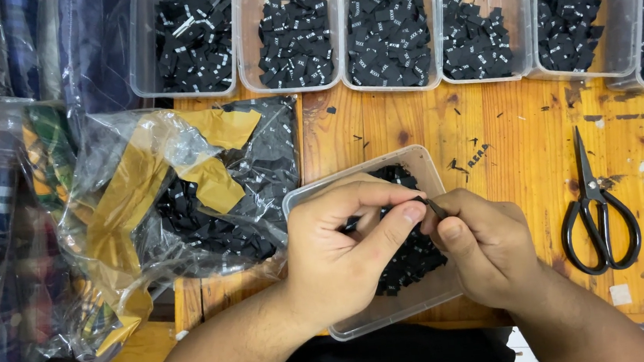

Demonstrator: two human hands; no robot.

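My left hand (347,245) and my right hand (483,244) meet over a clear plastic tub (406,162) at the near edge of the wooden table. Together their thumbs and forefingers pinch one small black fabric label (431,204). The tub under them holds a heap of the same black labels (410,259), mostly hidden by my hands.
Several clear tubs (293,32) of black labels line the back of the wooden table (520,133). Black scissors (598,215) lie shut at the right. A crumpled clear bag with yellow tape and black labels (199,192) lies left, beside bagged striped fabrics (2,248).
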